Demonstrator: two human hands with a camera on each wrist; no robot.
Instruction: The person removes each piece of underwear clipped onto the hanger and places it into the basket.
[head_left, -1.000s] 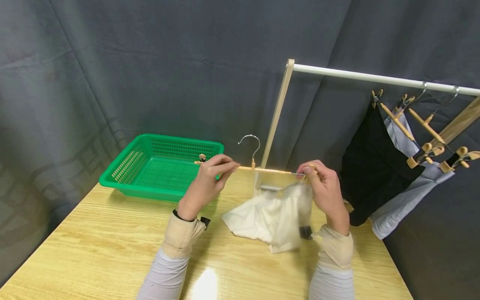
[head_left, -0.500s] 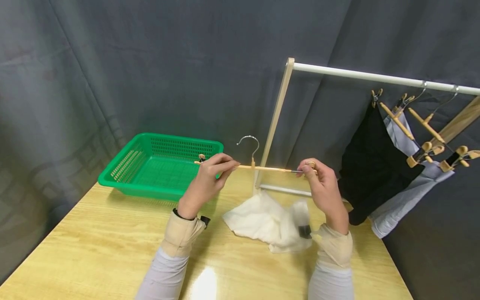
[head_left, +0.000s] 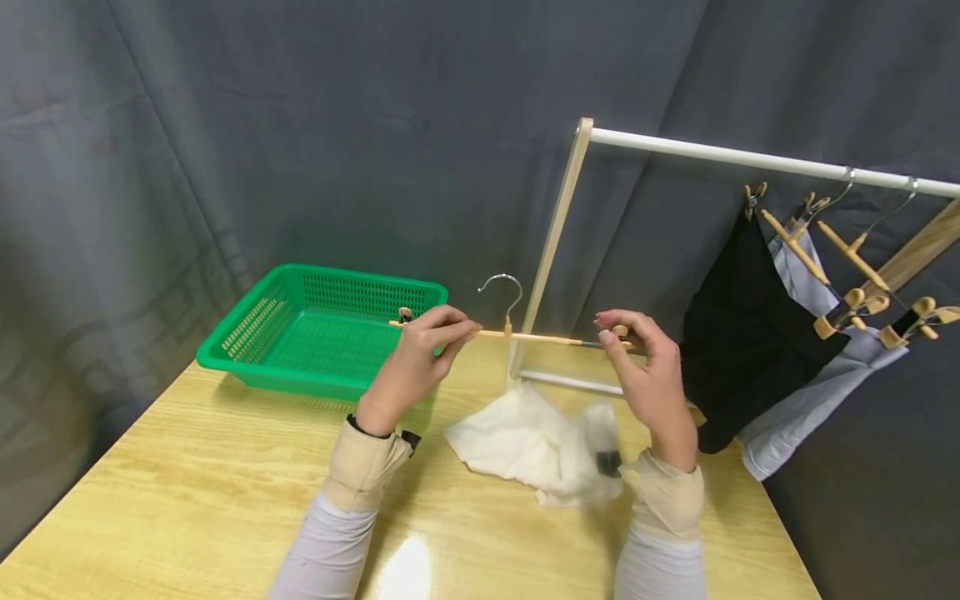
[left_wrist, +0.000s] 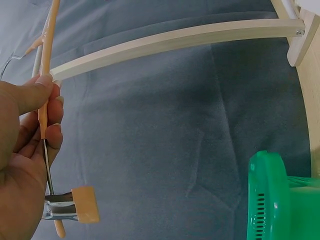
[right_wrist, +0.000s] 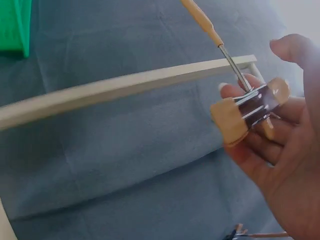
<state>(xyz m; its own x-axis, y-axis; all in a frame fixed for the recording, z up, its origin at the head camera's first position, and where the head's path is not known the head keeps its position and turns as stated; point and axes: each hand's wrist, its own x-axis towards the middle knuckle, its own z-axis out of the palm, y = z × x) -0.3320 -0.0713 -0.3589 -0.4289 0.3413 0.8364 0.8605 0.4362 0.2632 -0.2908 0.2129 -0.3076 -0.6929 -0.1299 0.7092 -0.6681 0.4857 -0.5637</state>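
A wooden clip hanger (head_left: 543, 338) with a metal hook is held level above the table. My left hand (head_left: 414, 364) pinches its bar left of the hook; the left wrist view shows the thumb against the bar and a clip (left_wrist: 86, 204) below the hand. My right hand (head_left: 651, 379) is at the other end, around the right clip (right_wrist: 254, 111). In the right wrist view its thumb stands away from the clip, with the fingers behind it. Beneath the hanger a cream cloth garment (head_left: 517, 442) lies crumpled on the table (head_left: 187, 500), apart from the clips.
A green plastic basket (head_left: 333, 389) stands at the back left. Behind and to the right is a clothes rack with a white rail (head_left: 712, 152). Black shorts (head_left: 738, 333) and a light blue garment (head_left: 795, 417) hang from clip hangers at its right end.
The cream garment has dropped from near the right clip onto the table. My right thumb and fingers have since spread apart around the clip. The left hand keeps its hold on the bar.
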